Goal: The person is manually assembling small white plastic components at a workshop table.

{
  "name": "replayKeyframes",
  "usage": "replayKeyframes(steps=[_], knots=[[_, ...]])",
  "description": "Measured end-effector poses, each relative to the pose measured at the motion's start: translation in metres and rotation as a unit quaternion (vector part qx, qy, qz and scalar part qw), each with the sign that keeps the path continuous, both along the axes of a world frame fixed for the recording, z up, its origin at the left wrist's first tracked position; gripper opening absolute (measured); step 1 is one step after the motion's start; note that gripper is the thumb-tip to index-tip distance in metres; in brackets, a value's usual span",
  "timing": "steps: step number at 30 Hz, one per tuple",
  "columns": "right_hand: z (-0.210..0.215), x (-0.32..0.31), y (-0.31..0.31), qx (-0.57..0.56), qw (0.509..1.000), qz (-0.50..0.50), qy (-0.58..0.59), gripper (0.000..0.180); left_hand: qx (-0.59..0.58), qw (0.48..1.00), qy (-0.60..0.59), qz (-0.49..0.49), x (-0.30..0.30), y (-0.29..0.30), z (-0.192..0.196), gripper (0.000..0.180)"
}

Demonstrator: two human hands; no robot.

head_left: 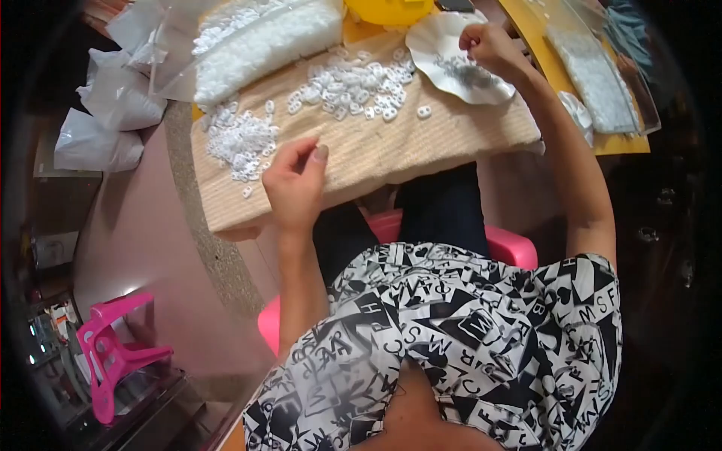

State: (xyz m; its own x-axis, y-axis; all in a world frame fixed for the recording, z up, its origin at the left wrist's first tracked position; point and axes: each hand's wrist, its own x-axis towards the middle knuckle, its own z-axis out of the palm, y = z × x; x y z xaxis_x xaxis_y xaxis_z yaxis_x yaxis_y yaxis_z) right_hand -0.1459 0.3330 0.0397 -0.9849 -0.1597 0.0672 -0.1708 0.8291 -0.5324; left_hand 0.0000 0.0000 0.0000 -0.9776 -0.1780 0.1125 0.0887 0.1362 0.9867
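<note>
My left hand [295, 184] is above the near left part of a cloth-covered board [406, 146], its fingers curled and thumb against the index finger. Whatever it may hold is too small to make out. Just left of it lies a pile of small white plastic pieces [239, 141]. Beyond it spreads a heap of white oval pieces with holes [350, 86], one stray oval piece [424, 112] lying apart. At the far right, my right hand [492, 54] pinches its fingers over a white wavy-rimmed plate [430, 56] of tiny dark grey parts [468, 71]. Its fingertips hide anything between them.
A clear bin of white pieces [271, 56] stands behind the board, next to a yellow bowl [387, 9]. White plastic bags [98, 143] lie at left. Another clear tray [598, 83] sits at right near another person's arm. A pink stool [116, 346] is on the floor.
</note>
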Motion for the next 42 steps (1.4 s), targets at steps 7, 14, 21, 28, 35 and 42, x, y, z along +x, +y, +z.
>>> replayKeyframes(steps=[7, 14, 21, 28, 35, 42], knots=[[-0.018, 0.015, -0.009, 0.056, 0.988, 0.001, 0.143, 0.018, -0.244, 0.964, 0.103, 0.000, -0.030, 0.002, -0.003, 0.012], [0.008, 0.046, -0.013, 0.069, 0.994, -0.043, 0.079, 0.014, -0.359, 0.918, 0.164, -0.041, -0.056, 0.013, -0.005, 0.014], [0.007, 0.048, 0.004, 0.085, 0.990, -0.034, 0.110, 0.011, -0.393, 0.898, 0.186, -0.063, -0.061, 0.018, -0.009, 0.013], [-0.005, 0.036, 0.009, 0.084, 0.992, -0.004, 0.096, 0.014, -0.409, 0.887, 0.187, -0.108, -0.063, 0.017, -0.003, 0.014], [-0.020, 0.013, 0.000, 0.107, 0.987, 0.019, 0.116, 0.017, -0.359, 0.912, 0.163, -0.115, -0.053, 0.013, -0.005, 0.013], [-0.013, 0.008, -0.021, 0.143, 0.985, 0.067, 0.075, 0.016, -0.124, 0.988, 0.064, -0.072, -0.027, 0.007, 0.007, 0.007]])
